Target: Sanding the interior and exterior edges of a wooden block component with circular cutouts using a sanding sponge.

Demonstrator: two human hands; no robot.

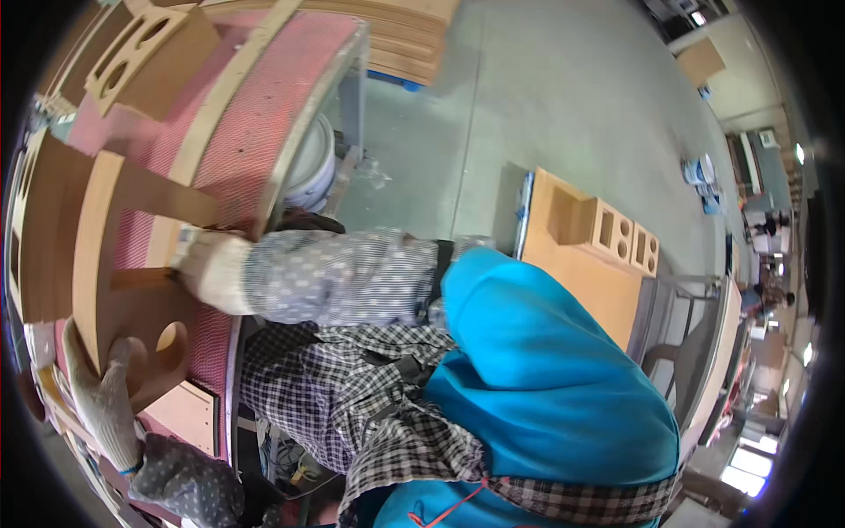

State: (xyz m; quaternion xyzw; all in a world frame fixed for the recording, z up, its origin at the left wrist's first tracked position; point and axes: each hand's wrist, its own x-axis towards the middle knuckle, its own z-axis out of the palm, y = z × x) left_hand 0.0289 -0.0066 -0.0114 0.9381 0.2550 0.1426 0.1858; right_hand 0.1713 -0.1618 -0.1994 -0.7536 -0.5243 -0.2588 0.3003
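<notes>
At the left edge of the scene stands a brown panel point(55, 238), and just right of it, over the desk point(273, 88), is the box point(145, 308), an open brown frame with crosspieces and round holes in its near part. The left hand point(99, 400), in a pale knitted glove, grips the near-left part of the box: the thumb lies by a round hole, and the other fingers close along the left side, partly hidden. On the far left of the desk rests a second box point(158, 66), its upper face cut with a slot and round holes. Right of it, a wooden strip point(227, 88) runs along the red, textured desk surface. A small board point(195, 418) lies at the near end, close to the box. The right hand point(216, 271), also gloved, is at the right ends of the crosspieces; its fingers are blurred, and whether they grip or merely touch cannot be told. Beyond the desk's right edge, a white bucket point(310, 163) stands low, and a panel stack point(400, 40) lies farther off. To the right, past the wearer's checked apron point(299, 370) and blue garment point(546, 378), a large board point(572, 295) carries pierced blocks point(613, 231). A blue-and-white bucket point(698, 170) stands on the floor point(528, 97) at far right.
</notes>
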